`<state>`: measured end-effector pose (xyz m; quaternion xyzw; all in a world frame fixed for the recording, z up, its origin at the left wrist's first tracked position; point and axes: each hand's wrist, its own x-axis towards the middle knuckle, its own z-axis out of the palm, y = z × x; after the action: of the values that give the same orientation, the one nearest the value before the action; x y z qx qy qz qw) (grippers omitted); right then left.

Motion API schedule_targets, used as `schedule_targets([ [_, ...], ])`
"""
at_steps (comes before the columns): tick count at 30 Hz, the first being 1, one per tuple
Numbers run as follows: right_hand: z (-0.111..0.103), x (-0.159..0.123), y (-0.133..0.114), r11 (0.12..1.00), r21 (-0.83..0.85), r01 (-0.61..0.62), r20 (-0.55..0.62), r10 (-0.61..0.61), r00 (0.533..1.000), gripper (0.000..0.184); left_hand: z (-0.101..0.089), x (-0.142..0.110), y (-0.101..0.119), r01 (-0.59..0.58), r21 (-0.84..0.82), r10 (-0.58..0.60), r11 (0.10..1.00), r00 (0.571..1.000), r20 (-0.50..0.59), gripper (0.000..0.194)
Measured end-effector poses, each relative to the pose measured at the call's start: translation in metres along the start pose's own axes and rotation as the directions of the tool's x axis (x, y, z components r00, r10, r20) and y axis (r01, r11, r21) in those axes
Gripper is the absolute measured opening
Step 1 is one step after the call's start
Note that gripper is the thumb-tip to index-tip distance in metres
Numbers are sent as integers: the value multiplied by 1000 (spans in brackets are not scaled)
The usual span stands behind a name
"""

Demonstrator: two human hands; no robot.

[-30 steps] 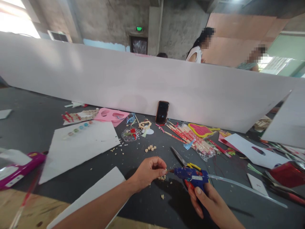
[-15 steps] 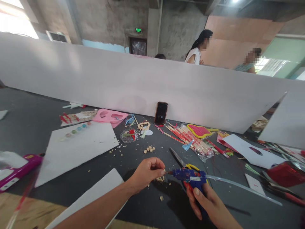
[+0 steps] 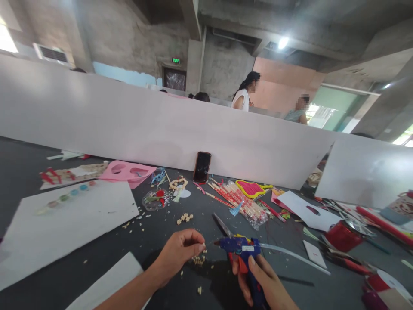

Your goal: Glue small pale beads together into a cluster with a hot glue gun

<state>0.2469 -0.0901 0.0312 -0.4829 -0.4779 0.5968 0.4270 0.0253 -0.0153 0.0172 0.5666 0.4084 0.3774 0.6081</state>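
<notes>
My left hand (image 3: 180, 254) is closed in a pinch at the centre, with a tiny pale wooden bead (image 3: 204, 245) just showing at its fingertips. My right hand (image 3: 263, 280) grips the handle of a blue hot glue gun (image 3: 240, 245), fingers by its red trigger. The nozzle points left, a short gap from the pinching fingers, and a clear glue stick (image 3: 295, 255) sticks out of the back. Below the left fingertips lies a small heap of pale beads (image 3: 199, 259). A cluster of larger wooden pieces (image 3: 185, 218) sits farther back. Scissors (image 3: 222, 224) lie partly hidden behind the glue gun.
A phone (image 3: 202, 166) leans against the white partition (image 3: 161, 133). Packaged red-and-wood sticks (image 3: 247, 200) lie behind the scissors. White boards (image 3: 80, 219) cover the left; a red can (image 3: 344, 234) and pliers (image 3: 351, 261) are at right. Two people are beyond the partition.
The glue gun's nozzle has drawn back to the right, away from my left fingertips. My head view has tilted up and turned right. My left hand keeps its pinch.
</notes>
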Motion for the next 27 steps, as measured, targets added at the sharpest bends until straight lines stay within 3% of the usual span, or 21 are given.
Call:
schedule_targets([
  [10,-13,6,-5,982,186,38,-225,6,974,33,-2,1,1,-7,-7,7,1000,1000,11,25],
  [15,-22,5,-23,990,134,-44,-337,87,937,32,-5,0,4,-32,-1,32,999,999,-8,23],
  [18,-35,0,-30,996,66,-54,-403,77,912,31,-6,0,6,-37,8,37,999,999,-20,23],
  [24,-83,-9,-31,945,-102,-312,-541,210,815,35,-8,-1,6,-61,-10,60,998,997,-46,27],
  [27,-101,-9,-32,905,-170,-390,-562,236,793,40,-9,-1,6,-64,-29,63,997,997,-52,26],
])
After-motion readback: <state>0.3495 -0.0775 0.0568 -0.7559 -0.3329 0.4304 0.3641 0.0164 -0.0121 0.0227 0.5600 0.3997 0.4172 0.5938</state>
